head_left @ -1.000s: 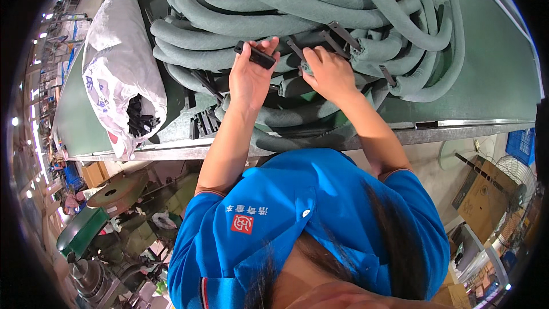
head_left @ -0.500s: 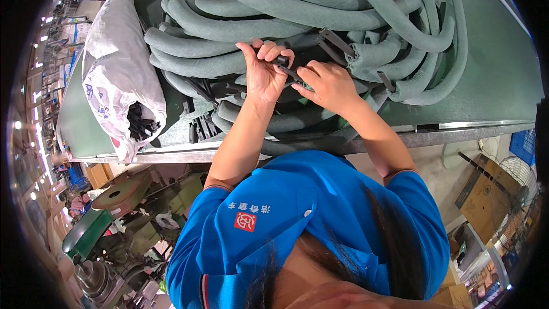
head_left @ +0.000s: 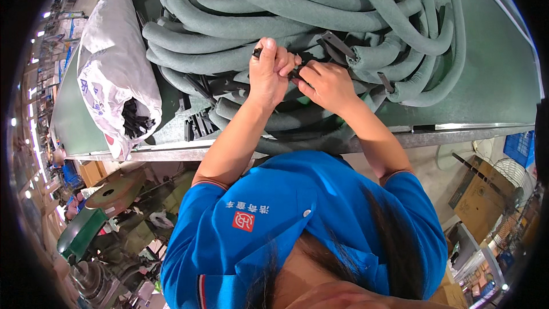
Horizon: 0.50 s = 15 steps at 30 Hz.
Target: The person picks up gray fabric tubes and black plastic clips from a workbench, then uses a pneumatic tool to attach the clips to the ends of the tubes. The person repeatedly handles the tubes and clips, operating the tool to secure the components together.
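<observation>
My left hand (head_left: 267, 77) is closed, thumb pointing away from me, with the end of a small black part (head_left: 257, 52) poking out at its left side. My right hand (head_left: 330, 84) meets it from the right, fingers bent and pinching a dark piece (head_left: 295, 72) in the gap between the hands. Whether both dark bits belong to one part is hidden by my fingers. Beneath and beyond my hands lies a heap of curved tubes (head_left: 240, 26) covered in grey-green fabric, several with black flat ends (head_left: 338, 44) sticking out.
A white sack (head_left: 117, 60) lies at the left of the green table (head_left: 486, 74), its mouth showing black strips (head_left: 137, 119). Loose black pieces (head_left: 199, 126) lie near the table's front edge. Below are machinery (head_left: 91, 229) at left and a cardboard box (head_left: 483, 191) at right.
My left hand has turned and its fingers have closed in; the black stub that showed by its fingertips now pokes out at the left side. My right hand stays almost in place.
</observation>
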Motion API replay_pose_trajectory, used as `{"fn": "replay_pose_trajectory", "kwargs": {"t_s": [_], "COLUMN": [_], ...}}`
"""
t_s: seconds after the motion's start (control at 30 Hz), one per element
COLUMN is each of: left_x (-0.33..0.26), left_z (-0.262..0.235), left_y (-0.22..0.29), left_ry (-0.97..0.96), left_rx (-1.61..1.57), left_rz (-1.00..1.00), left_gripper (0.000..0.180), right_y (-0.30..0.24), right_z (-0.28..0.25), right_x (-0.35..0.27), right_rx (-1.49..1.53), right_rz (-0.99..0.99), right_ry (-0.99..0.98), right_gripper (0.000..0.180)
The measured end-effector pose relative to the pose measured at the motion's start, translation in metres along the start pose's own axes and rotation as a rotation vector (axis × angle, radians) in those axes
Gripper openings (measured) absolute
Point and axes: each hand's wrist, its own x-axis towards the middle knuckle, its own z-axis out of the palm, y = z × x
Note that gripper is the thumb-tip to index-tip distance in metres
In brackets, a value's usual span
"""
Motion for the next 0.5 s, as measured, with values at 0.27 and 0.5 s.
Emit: {"fn": "replay_pose_trajectory", "kwargs": {"t_s": [0.27,0.5], "left_x": [-0.055,-0.090], "left_z": [-0.016,-0.165], "left_y": [-0.004,0.140], "left_ry": [0.064,0.869], "left_rx": [0.549,1.182], "left_rz": [0.066,0.626], "left_gripper": [0.036,0.014], "right_y": [-0.004,-0.008], "right_z": [0.009,0.011], "right_x": [-0.007,-0.008], "right_rx": [0.013,0.124], "right_rz": [0.005,0.048], "right_ry": [-0.006,-0.007], "right_gripper": [0.023,0.027]}}
